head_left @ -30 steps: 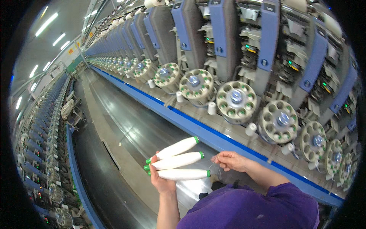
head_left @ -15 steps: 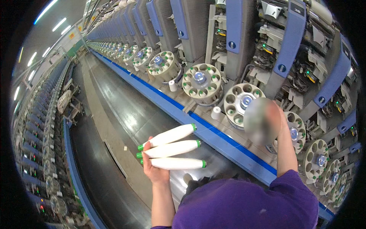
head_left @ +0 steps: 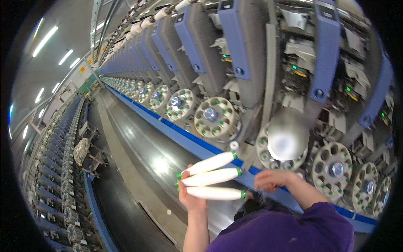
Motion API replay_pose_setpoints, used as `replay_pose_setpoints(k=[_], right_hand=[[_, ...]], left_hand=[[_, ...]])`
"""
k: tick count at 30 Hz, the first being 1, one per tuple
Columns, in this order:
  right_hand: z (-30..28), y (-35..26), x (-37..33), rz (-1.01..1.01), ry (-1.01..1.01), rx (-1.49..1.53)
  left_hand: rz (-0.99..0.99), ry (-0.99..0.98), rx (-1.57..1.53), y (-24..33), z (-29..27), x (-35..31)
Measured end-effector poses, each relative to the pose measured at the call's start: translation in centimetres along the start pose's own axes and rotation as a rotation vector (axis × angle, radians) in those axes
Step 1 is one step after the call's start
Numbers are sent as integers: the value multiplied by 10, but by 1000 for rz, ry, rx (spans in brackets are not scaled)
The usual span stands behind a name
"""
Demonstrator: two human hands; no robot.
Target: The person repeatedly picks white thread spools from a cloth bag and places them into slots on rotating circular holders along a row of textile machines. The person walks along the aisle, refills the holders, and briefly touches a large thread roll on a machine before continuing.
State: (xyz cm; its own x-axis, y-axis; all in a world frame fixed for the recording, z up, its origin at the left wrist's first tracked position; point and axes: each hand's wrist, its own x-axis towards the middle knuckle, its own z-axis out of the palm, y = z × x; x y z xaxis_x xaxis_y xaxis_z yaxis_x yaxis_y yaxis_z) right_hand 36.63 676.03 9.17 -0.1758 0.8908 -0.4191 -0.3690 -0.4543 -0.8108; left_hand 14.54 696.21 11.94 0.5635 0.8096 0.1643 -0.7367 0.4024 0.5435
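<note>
Three white bobbins (head_left: 210,178) with green tips, fanned out, gripped at their left ends by left hand (head_left: 191,197). Right hand (head_left: 270,179) just beside their right ends, loosely curled, holding nothing visible. Behind: blue rail (head_left: 197,140) and round bobbin magazines (head_left: 216,117).

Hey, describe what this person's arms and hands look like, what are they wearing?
Both hands are bare, with no gloves, rings or watch to be seen. The left hand and its forearm are uncovered up to the lower edge of the picture. The right hand leads to a bare forearm that ends in a short purple sleeve, part of a purple top. No markings show on it.
</note>
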Motion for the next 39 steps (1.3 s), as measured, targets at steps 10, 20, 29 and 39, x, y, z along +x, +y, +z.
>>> replay_pose_setpoints(k=[10, 20, 29, 39], right_hand=[[-74, -162, 173, -692, -251, 199], [-126, -257, 433, -677, 379, 890], [-68, -430, 619, -992, 708, 333], [-130, -579, 827, 24, 497, -966]], left_hand=[[218, 6, 618, 63, -65, 228], [197, 46, 203, 206, -204, 450], [330, 94, 858, 307, -314, 649], [528, 185, 1204, 341, -399, 964]])
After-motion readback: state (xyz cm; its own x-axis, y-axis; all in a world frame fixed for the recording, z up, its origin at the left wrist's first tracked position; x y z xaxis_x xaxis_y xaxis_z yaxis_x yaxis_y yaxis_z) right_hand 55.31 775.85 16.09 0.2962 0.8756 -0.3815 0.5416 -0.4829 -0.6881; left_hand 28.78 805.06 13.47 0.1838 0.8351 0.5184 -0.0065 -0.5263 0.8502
